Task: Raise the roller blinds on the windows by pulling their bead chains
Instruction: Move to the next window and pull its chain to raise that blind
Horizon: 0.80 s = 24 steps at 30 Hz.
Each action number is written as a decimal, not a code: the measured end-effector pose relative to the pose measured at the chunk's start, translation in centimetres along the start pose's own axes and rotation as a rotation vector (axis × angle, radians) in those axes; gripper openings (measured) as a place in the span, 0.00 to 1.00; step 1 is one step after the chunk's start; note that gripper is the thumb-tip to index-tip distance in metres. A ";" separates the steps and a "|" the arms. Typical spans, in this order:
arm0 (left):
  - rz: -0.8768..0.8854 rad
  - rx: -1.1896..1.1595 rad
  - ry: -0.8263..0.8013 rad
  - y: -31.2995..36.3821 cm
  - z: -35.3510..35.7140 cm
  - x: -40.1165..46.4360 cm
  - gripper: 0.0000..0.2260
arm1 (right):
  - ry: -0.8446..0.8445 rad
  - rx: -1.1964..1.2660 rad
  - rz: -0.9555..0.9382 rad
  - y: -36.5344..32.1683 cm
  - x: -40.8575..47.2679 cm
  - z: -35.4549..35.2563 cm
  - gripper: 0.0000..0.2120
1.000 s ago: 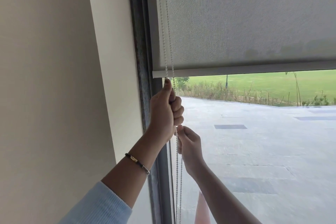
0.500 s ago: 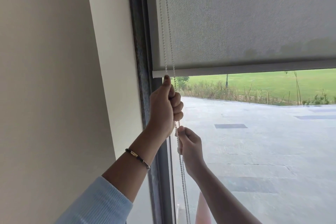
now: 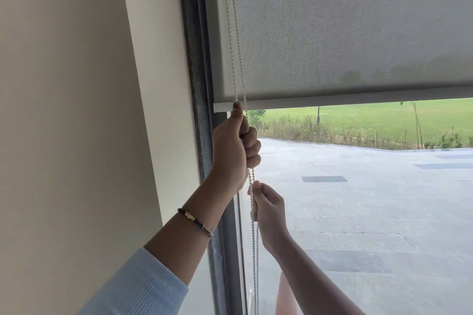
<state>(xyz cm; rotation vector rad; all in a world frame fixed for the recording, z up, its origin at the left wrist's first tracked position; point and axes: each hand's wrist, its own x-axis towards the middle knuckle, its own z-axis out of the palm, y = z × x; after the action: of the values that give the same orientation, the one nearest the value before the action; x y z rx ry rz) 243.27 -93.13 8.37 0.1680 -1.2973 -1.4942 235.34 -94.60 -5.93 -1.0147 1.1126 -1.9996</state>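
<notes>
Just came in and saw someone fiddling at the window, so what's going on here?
A person is raising a roller blind by its bead chain. The left hand is closed around the chain just under the blind's bottom bar, and the right hand pinches the chain lower down, beside the window frame. The blind covers the upper part of the glass; below it, paving and grass show outside.

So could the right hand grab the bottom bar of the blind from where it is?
Probably yes. The right hand sits below the bottom bar, with only open glass between them, but it would have to release the bead chain first.
</notes>
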 end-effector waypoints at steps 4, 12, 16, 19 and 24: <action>0.009 -0.018 0.001 0.1 -0.1 -0.2 0.23 | -0.018 0.005 0.006 0.0 -0.1 0.0 0.14; 0.016 -0.004 0.006 0.3 0.2 -0.6 0.24 | -0.018 0.025 0.013 -0.2 -0.5 -0.3 0.15; 0.012 -0.001 0.008 0.5 0.4 -0.8 0.24 | -0.019 0.028 0.009 -0.4 -0.9 -0.4 0.18; 0.012 0.010 0.008 0.7 0.8 -1.0 0.24 | -0.018 -0.002 -0.005 -0.6 -1.0 -0.4 0.16; 0.018 0.038 -0.008 0.8 1.2 -1.2 0.23 | -0.006 -0.022 0.006 -0.8 -1.4 -0.4 0.15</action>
<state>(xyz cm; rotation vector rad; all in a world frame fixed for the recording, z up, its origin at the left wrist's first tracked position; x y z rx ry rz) 243.38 -91.36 8.85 0.1744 -1.3309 -1.4576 235.63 -92.95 -5.79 -1.0266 1.1357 -1.9818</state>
